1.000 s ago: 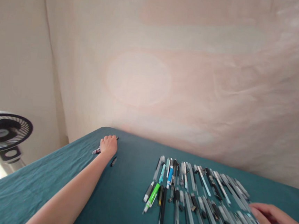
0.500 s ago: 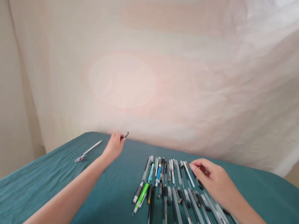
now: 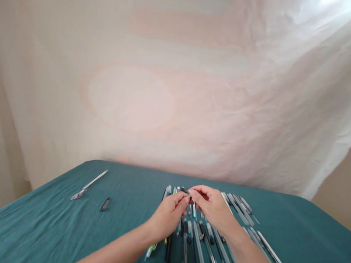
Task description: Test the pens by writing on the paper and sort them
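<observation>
Converged since the earlier frame: left hand (image 3: 168, 214) and right hand (image 3: 213, 206). Nine o'clock: slim white stick (image 3: 96, 179), short black cap (image 3: 105, 204), wrinkled cloth (image 3: 47, 222). Six o'clock: clear plastic pens (image 3: 200, 252). Above these, the left pinches a small piece (image 3: 189, 195), mostly hidden; the right curls inward, grip unclear.

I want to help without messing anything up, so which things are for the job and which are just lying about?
Seem part of the job:
left hand and right hand, close together
pens laid in rows below them

Seem just lying about, off to the left:
small dark piece
pale stick
</observation>
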The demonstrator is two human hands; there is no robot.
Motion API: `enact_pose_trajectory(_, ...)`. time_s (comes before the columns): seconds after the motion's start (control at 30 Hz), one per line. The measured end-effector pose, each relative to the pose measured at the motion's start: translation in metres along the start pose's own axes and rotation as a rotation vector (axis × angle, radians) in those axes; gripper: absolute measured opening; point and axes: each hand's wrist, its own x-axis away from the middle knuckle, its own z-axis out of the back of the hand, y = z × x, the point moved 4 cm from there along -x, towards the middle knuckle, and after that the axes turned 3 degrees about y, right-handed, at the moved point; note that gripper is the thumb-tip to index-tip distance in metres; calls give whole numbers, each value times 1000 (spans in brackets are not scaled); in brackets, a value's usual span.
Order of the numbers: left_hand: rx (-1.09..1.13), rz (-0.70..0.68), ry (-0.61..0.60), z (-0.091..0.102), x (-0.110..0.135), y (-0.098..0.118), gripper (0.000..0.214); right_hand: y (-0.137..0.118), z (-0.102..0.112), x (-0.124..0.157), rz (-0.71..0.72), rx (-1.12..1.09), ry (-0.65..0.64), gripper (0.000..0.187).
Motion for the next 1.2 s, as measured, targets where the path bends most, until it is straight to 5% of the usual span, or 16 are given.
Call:
enact_pose_trajectory(0.53,178,187,-69,-15,4,-28,39,22,-2,0,-128,-111,-25,32)
enact_pose_trajectory(0.73,275,247,-39,-13,3,-34,43,26,17,-5,-152,-121,143,34)
enact_pose_trajectory(0.93,277,191,64,-2,-2,-28,33,24,-1,0,-172,-161,-21,26)
enact_pose_trajectory(1.2,200,118,-7,4,-2,-29,25,27,-8,3,-163,-111,-21,27)
